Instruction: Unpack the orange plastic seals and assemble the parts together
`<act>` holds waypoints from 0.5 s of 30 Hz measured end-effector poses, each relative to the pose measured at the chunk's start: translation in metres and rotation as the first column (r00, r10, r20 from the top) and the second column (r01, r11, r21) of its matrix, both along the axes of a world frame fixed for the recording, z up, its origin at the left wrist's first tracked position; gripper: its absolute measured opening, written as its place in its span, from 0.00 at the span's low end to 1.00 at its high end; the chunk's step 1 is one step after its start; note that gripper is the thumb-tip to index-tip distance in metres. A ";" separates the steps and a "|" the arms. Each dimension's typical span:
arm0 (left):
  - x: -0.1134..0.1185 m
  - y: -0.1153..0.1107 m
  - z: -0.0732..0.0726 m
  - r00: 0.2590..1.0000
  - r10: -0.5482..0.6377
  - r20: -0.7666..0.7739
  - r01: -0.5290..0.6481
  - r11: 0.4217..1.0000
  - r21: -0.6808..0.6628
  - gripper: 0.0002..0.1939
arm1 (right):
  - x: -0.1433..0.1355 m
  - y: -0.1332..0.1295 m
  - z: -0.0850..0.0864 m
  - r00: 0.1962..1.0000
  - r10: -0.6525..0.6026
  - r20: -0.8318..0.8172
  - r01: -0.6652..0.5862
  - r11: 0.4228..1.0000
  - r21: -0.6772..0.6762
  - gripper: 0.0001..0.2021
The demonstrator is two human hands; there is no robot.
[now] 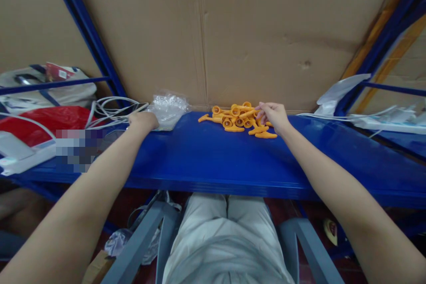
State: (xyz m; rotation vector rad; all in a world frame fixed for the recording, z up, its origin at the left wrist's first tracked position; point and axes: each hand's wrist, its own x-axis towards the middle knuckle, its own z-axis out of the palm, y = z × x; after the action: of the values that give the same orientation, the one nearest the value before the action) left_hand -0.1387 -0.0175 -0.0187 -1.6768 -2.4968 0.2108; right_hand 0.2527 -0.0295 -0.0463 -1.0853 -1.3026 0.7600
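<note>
A pile of orange plastic T-shaped parts (pixel 234 120) with round cup-like ends lies at the back of the blue table. At the pile's right side is my right hand (pixel 273 116), its fingers curled together against the parts. Whether a part is between those fingers cannot be made out. Farther left, my left hand (pixel 143 120) is closed beside a heap of clear plastic bags (pixel 169 110). The back of that hand hides its fingertips and anything they hold.
White cables (pixel 109 108) and a red bag (pixel 63 122) lie at the left, by a white power strip (pixel 31 157). Cardboard (pixel 233 35) stands behind the blue table (pixel 206 159). Blue frame posts (pixel 83 22) flank it. At the right lies another power strip (pixel 389 123).
</note>
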 end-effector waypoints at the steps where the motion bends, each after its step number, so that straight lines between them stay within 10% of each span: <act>1: 0.005 -0.002 0.000 1.000 0.013 -0.027 -0.013 1.000 -0.015 0.27 | 0.000 0.001 -0.001 0.999 0.003 0.033 -0.003 1.000 0.006 0.16; 15: -0.006 0.028 -0.032 0.886 -0.462 -0.045 0.458 0.885 -0.086 0.35 | -0.002 0.000 -0.004 0.992 0.041 0.124 -0.045 0.999 0.028 0.20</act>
State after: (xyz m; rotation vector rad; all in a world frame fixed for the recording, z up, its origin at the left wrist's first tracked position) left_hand -0.1445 0.0109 -0.0507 -2.1915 -1.9862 0.3005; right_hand 0.2508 -0.0297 -0.0505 -1.0963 -1.4413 0.7112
